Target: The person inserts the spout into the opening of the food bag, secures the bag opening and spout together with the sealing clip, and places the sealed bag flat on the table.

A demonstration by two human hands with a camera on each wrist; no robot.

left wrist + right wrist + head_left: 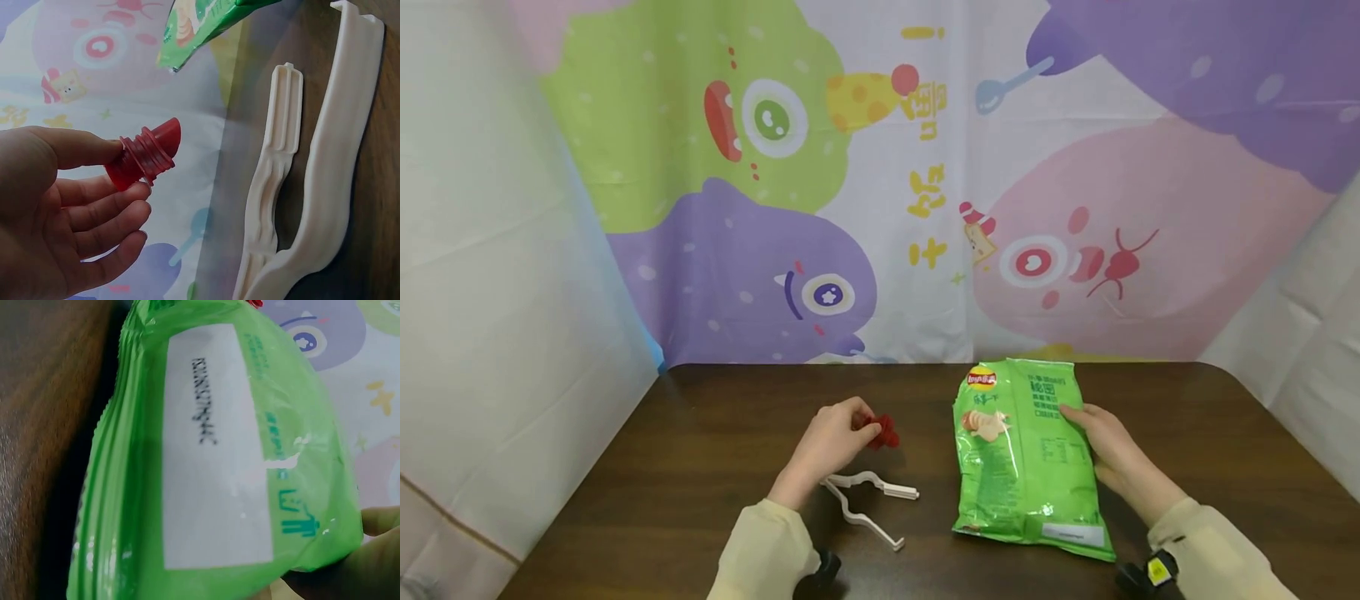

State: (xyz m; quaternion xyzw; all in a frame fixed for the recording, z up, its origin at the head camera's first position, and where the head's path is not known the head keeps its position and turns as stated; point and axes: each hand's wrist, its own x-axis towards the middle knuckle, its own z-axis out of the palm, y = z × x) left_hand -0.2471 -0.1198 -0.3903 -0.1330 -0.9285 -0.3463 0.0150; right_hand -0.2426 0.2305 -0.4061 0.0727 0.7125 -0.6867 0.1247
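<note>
In the head view my left hand (838,442) holds a small red plastic spout (883,432) over the left-middle of the table. The left wrist view shows this spout (147,153) with ridged rings and a slanted end, pinched between thumb and fingers. Just below that hand lies a white plastic bag clip (868,500), its two arms spread in a V. My right hand (1112,454) grips the right edge of a green chip bag (1033,467), thumb on the printed face, other fingers hidden behind it. A white label (212,450) is near the bag's crimped end.
The dark wooden table (685,467) ends at a hanging cloth (917,317) printed with cartoon monsters. Pale cloth walls (497,250) close in the left and right sides. Dark wrist straps (827,567) sit at both cuffs.
</note>
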